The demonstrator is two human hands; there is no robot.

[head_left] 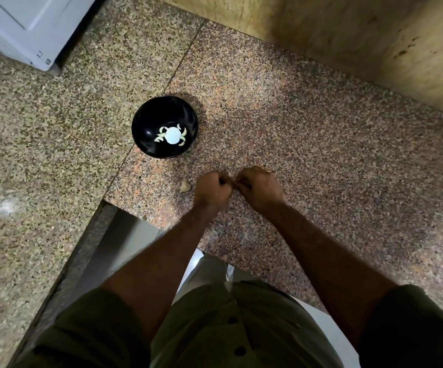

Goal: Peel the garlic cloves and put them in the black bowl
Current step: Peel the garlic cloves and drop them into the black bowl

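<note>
A black bowl [146,120] stands on the speckled granite counter [308,123], left of centre. Several peeled pale garlic cloves [161,136] lie in its bottom around a bright white spot. My left hand [211,188] and my right hand [259,185] meet just below and to the right of the bowl, fingers curled, pinching a small garlic clove [232,179] between them; the clove is mostly hidden by the fingers. An unpeeled clove or piece of skin [185,186] lies on the counter just left of my left hand.
A white appliance [29,25] stands at the back left. A yellowish stone wall [348,30] runs along the back right. The counter has an inner corner edge [108,205] near my left forearm, with a drop below it.
</note>
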